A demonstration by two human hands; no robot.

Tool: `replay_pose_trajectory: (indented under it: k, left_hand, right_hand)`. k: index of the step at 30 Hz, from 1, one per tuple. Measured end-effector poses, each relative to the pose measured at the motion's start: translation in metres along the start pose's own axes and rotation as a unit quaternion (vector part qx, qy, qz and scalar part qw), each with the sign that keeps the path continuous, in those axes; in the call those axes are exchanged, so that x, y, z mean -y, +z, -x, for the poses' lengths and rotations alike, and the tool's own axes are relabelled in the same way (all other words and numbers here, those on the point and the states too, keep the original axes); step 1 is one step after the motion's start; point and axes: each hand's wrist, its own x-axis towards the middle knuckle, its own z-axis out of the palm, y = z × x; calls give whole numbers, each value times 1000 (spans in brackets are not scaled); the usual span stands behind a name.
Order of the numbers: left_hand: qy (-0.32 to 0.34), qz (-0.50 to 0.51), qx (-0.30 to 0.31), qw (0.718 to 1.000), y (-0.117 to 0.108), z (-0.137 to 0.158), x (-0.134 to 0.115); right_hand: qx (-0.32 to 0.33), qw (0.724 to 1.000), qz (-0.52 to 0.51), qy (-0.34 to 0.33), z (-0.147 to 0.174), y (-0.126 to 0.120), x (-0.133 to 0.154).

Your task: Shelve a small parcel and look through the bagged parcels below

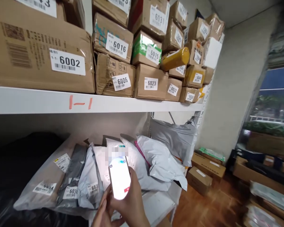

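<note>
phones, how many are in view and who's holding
1. A lit phone sits low in the middle, before the grey mailer bags on the lower shelf. The right hand grips it; the left hand touches its lower edge. Others may be hidden.

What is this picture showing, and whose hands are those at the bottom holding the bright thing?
There is no machine here. A person wears a camera on their head, so you see what they see, looking forward and down. This is the only picture. The right hand holds a glowing white-screened smartphone, and the left hand touches its lower edge. Behind the phone, soft grey plastic mailing bags with number stickers lie on the lower white shelf. Above, the upper white shelf board, marked 1-1 in orange, carries stacked brown cardboard boxes labelled with numbers such as 6002 and 6016. More boxes sit on the wooden floor to the right.
</note>
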Motion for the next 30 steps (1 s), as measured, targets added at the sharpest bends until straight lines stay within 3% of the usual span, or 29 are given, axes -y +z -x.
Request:
replay_pose_trajectory:
  k: [3, 5, 8, 10, 15, 19, 26, 30]
  left_hand:
    - [3, 78, 42, 996, 4, 9, 12]
    - [19, 87, 65, 994, 6, 19, 16]
    - [-26, 39, 77, 996, 14, 33, 19]
    - [-56, 32, 80, 995, 22, 41, 25]
    - [-42, 78, 132, 987, 54, 61, 55]
    - [0, 64, 124, 990, 90, 83, 85]
    - [31, 55, 129, 990, 134, 109, 146]
    - [37, 46, 118, 991, 154, 129, 166]
  right_hand:
    - [-22, 995, -72, 60, 36, -4, 2]
    - [0, 983, -155, 94, 49, -11, -3]
    - [61, 937, -313, 142, 59, -31, -18]
    - [85, 912, -358, 182, 62, -45, -30]
    - [96, 904, -340, 241, 72, -83, -54]
    - [64, 893, -354, 270, 88, -124, -60]
    - [-9, 929, -295, 224, 114, -186, -55]
    - [-14, 926, -310, 216, 132, -219, -50]
